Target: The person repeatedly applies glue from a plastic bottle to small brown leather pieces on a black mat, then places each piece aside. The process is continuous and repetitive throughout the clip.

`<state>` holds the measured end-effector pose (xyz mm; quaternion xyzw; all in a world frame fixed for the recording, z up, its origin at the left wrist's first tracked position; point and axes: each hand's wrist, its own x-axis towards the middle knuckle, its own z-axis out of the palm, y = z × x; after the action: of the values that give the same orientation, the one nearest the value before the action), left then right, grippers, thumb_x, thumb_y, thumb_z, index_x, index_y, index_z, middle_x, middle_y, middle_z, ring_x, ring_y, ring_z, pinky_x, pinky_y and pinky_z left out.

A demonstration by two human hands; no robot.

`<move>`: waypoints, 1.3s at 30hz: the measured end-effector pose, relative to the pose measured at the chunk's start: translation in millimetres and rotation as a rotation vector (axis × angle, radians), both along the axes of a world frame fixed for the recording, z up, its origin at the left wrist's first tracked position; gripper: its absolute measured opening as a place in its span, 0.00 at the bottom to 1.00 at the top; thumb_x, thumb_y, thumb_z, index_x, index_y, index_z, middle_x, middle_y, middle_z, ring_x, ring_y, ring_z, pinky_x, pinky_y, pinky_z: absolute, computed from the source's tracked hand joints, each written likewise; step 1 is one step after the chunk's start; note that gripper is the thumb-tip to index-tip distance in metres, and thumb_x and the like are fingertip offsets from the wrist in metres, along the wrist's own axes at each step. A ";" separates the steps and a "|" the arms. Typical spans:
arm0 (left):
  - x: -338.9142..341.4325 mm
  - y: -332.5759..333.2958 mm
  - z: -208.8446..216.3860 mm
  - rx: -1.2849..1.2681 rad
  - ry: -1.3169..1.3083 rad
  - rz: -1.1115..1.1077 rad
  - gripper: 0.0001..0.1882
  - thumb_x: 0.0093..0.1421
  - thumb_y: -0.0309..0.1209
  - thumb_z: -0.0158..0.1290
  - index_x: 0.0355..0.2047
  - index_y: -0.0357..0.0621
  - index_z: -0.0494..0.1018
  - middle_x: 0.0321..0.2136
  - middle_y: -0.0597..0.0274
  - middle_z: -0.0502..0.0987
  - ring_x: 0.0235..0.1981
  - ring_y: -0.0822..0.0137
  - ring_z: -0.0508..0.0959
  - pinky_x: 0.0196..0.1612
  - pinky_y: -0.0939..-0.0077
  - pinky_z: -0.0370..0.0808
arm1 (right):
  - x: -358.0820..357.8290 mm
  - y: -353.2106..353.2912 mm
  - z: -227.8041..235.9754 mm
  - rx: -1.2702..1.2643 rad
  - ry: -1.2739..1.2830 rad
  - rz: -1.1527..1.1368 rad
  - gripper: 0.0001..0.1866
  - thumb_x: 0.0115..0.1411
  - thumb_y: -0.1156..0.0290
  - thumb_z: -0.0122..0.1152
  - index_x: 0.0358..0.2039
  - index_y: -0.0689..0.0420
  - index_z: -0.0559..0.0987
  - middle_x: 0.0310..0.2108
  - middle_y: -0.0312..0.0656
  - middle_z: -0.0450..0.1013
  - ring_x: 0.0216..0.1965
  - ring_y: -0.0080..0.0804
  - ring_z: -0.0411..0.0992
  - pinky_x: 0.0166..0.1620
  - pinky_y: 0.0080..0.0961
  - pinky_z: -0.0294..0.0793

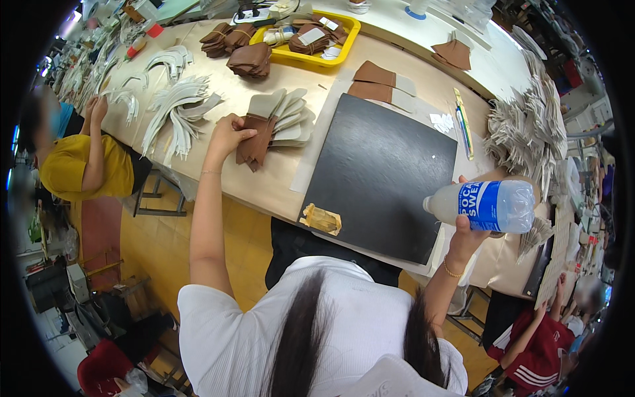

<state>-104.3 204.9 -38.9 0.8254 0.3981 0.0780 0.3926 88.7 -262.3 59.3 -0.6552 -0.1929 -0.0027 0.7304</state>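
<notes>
My right hand (467, 239) is wrapped round a plastic bottle (486, 206) with a blue label, tilted on its side above the right edge of a black board (387, 178). The bottle's neck points left, and the liquid in it looks cloudy. My left hand (231, 135) is closed with thumb and fingers at the left edge of a brown leather piece (254, 142). That piece lies in a fanned stack whose pale grey-white parts (289, 119) spread to the right. A tan patch of tape (321, 219) sticks to the board's lower left corner.
Beyond lie bundled brown pieces (250, 61) and a yellow tray (350, 40). White curved strips (182, 112) lie left; a pile of grey pieces (529, 139) stands right. Pens (464, 126) lie beside the board. One person in yellow (86, 165) sits left, another in red (539, 351) lower right.
</notes>
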 end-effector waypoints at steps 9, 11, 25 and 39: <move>2.9 -17.8 65.5 0.143 -0.066 -0.035 0.13 0.51 0.31 0.61 0.34 0.34 0.77 0.26 0.59 0.79 0.26 0.75 0.75 0.29 0.81 0.70 | -0.2 -16.4 3.6 0.019 -0.006 -0.026 0.52 0.39 0.53 0.77 0.57 0.62 0.57 0.48 0.50 0.68 0.50 0.48 0.71 0.52 0.39 0.73; 13.3 -38.9 108.8 0.149 -0.177 -0.099 0.10 0.53 0.29 0.59 0.33 0.34 0.77 0.27 0.60 0.79 0.27 0.76 0.75 0.31 0.81 0.71 | 1.4 -18.0 3.8 0.052 0.004 -0.044 0.52 0.39 0.54 0.78 0.58 0.61 0.56 0.48 0.49 0.67 0.51 0.48 0.70 0.52 0.39 0.73; 142.5 -220.6 65.7 -0.263 -0.005 -0.915 0.13 0.49 0.33 0.62 0.34 0.39 0.78 0.28 0.56 0.80 0.31 0.66 0.79 0.37 0.75 0.73 | 0.3 -28.1 20.1 -0.006 -0.079 -0.112 0.52 0.41 0.50 0.75 0.58 0.60 0.55 0.50 0.61 0.68 0.48 0.46 0.72 0.50 0.38 0.74; 140.4 -229.1 55.1 -0.056 0.072 -0.869 0.13 0.46 0.35 0.63 0.32 0.45 0.77 0.26 0.58 0.79 0.30 0.57 0.79 0.33 0.66 0.73 | -23.4 6.6 -41.0 -0.556 -0.124 0.345 0.39 0.38 0.67 0.78 0.52 0.57 0.70 0.53 0.39 0.70 0.51 0.28 0.68 0.54 0.26 0.67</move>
<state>36.1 -24.2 16.2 0.9075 0.0290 -0.1341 0.3971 65.2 -255.7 18.3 -0.7856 -0.3386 0.1339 0.5002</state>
